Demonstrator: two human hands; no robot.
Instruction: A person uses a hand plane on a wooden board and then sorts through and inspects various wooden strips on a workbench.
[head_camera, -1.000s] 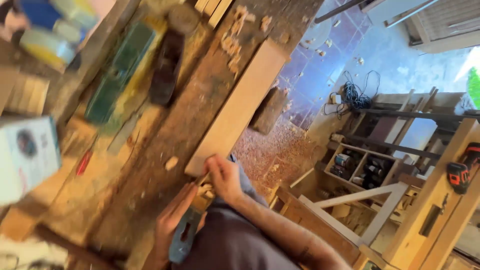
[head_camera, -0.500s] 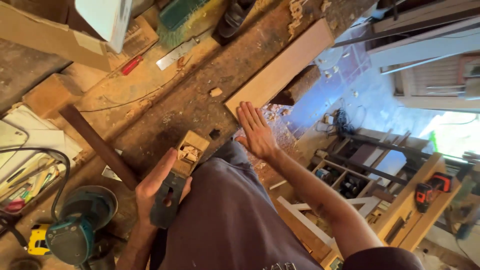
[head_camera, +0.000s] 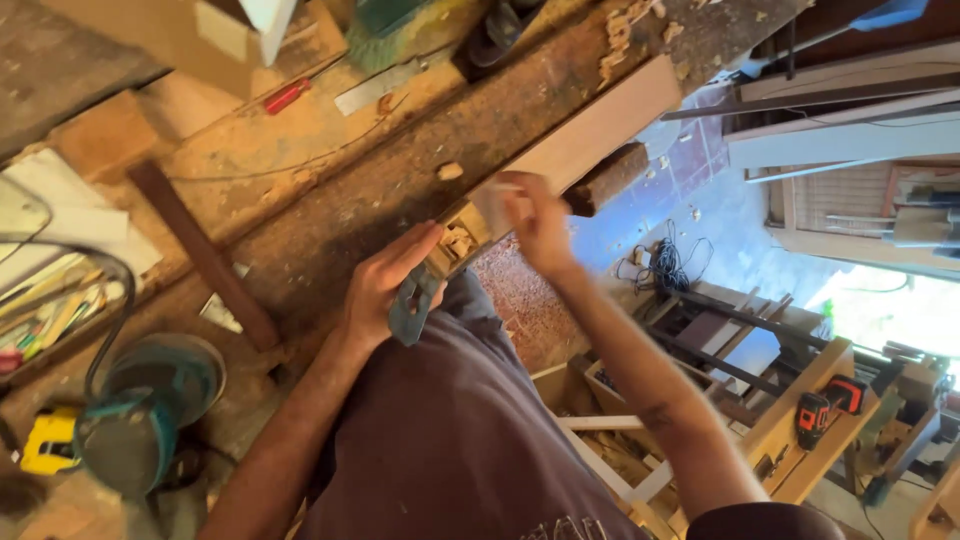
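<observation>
My left hand (head_camera: 378, 288) grips a wooden hand plane (head_camera: 440, 265) with a blue-grey handle, holding it against my body at the workbench edge. My right hand (head_camera: 530, 225), blurred with motion, is at the plane's front end, fingers bent over it; I cannot tell whether it holds anything. Just beyond it a long pale wooden board (head_camera: 590, 130) lies along the bench edge. Wood shavings sit in the plane's mouth.
The worn workbench (head_camera: 330, 190) carries a dark wooden strip (head_camera: 205, 255), a red-handled tool (head_camera: 285, 97), a metal blade (head_camera: 375, 88) and chips. A teal power tool (head_camera: 150, 410) with cable sits at lower left. A drill (head_camera: 825, 405) rests on a wooden frame on the right.
My right hand lifted off the board's end and moved onto the front of the plane. My left hand raised the plane slightly. The view swung left across the bench.
</observation>
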